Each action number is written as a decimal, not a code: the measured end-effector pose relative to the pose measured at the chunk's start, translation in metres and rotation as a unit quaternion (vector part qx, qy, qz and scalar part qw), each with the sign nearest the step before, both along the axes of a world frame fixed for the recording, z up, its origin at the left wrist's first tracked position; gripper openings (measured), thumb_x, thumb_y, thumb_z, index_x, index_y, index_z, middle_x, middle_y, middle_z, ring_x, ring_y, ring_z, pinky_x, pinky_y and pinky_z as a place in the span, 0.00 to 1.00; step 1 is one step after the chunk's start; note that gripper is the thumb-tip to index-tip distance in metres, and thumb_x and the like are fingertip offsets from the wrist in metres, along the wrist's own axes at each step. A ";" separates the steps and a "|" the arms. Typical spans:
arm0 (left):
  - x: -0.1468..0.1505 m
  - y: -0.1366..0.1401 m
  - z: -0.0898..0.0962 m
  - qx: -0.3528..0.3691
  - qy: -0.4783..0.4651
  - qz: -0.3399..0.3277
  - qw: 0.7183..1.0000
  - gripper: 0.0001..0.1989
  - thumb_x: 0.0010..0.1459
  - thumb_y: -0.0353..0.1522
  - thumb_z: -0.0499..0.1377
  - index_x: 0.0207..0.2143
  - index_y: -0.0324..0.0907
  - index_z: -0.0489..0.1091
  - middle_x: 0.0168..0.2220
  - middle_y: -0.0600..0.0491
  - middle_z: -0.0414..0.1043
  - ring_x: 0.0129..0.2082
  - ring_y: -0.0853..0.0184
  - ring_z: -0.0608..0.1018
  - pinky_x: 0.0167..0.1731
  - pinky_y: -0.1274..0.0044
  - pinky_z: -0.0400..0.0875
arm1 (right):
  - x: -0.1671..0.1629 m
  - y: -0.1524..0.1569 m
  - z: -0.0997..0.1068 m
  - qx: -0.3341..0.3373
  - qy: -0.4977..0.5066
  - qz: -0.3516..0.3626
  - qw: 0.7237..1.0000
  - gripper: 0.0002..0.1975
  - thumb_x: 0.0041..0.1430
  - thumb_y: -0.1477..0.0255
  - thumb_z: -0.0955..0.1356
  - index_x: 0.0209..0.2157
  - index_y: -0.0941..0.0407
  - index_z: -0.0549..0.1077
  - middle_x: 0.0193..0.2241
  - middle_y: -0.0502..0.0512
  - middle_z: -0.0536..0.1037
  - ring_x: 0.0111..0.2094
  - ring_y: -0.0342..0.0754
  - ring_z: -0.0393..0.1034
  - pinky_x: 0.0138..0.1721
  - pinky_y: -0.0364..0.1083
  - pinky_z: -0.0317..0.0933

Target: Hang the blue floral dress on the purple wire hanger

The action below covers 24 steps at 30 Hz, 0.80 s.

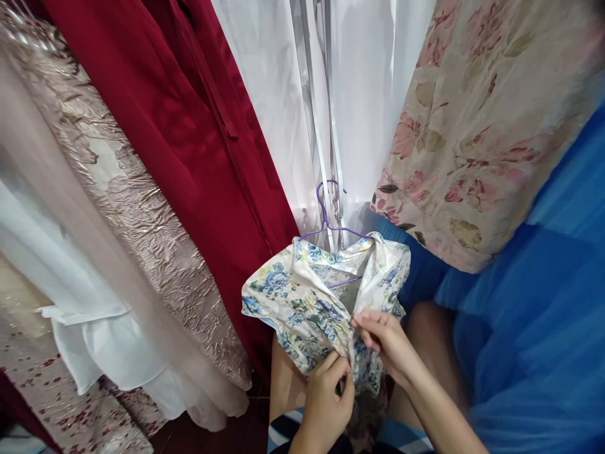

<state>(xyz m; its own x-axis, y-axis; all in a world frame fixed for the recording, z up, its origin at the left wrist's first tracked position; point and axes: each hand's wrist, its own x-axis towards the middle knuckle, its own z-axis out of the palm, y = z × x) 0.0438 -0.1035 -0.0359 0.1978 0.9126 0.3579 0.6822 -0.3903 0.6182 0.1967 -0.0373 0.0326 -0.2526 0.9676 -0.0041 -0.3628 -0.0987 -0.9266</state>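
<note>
A white shirt (302, 309) with blue and yellow flowers hangs low in front of me on a purple wire hanger (326, 217). Its collar lies spread and the neck opening shows the hanger's lower bar inside. My left hand (331, 391) is closed on the shirt's front edge, lower down, with finger and thumb together. Higher on the front opening, my right hand (385, 337) pinches the other side of the shirt near the bottom of the neckline. Any button between the fingertips is too small to make out.
A red garment (189, 145) and a textured gold-pink one (146, 189) hang at left, beside white cloth (85, 328). White fabric (265, 75) with pale straps (314, 113) hangs behind. Floral cloth (463, 145) and blue tulle (534, 302) hang at right. My knees are below the shirt.
</note>
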 end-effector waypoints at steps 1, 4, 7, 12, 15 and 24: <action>-0.003 0.001 0.003 -0.005 0.027 0.002 1.000 0.09 0.61 0.23 0.50 0.29 0.42 0.56 0.32 0.53 0.65 0.33 0.68 0.71 0.32 0.78 0.59 | -0.003 0.009 0.014 0.013 0.006 -0.002 1.000 0.18 0.52 0.59 0.74 0.24 0.61 0.76 0.11 0.46 0.65 0.14 0.35 0.45 0.19 0.42 0.34; -0.008 0.005 0.012 -0.008 0.094 0.006 0.996 0.08 0.59 0.23 0.50 0.29 0.42 0.56 0.32 0.53 0.65 0.33 0.66 0.71 0.31 0.77 0.58 | -0.014 0.036 0.053 0.059 0.030 -0.013 0.998 0.17 0.51 0.60 0.75 0.24 0.61 0.77 0.12 0.47 0.67 0.13 0.35 0.46 0.18 0.42 0.35; -0.011 0.010 0.018 -0.010 0.135 0.017 0.991 0.07 0.57 0.23 0.51 0.29 0.43 0.58 0.33 0.53 0.67 0.34 0.65 0.72 0.31 0.76 0.57 | -0.025 0.058 0.081 0.090 0.056 -0.021 0.994 0.16 0.49 0.62 0.75 0.24 0.62 0.77 0.12 0.47 0.67 0.14 0.35 0.47 0.18 0.42 0.36; -0.011 0.018 0.009 -0.026 0.149 0.018 0.988 0.07 0.56 0.22 0.52 0.30 0.43 0.61 0.33 0.53 0.69 0.33 0.65 0.73 0.31 0.75 0.58 | -0.031 0.075 0.100 0.114 0.086 -0.040 0.989 0.14 0.49 0.64 0.74 0.24 0.62 0.77 0.12 0.46 0.66 0.14 0.35 0.46 0.17 0.41 0.36; -0.011 0.028 0.002 -0.037 0.108 -0.003 0.993 0.07 0.57 0.22 0.54 0.30 0.43 0.64 0.32 0.54 0.70 0.32 0.66 0.74 0.32 0.76 0.61 | -0.030 0.075 0.101 0.142 0.076 -0.038 0.986 0.13 0.53 0.64 0.73 0.25 0.61 0.76 0.12 0.45 0.67 0.14 0.35 0.48 0.17 0.40 0.38; -0.020 0.093 0.135 0.229 -0.169 0.071 0.956 0.20 0.69 0.32 0.53 0.62 0.47 0.63 0.32 0.55 0.72 0.32 0.68 0.75 0.37 0.77 0.69 | -0.019 0.064 0.096 0.214 -0.010 -0.037 0.976 0.14 0.59 0.65 0.71 0.24 0.57 0.69 0.13 0.45 0.68 0.15 0.37 0.56 0.19 0.39 0.47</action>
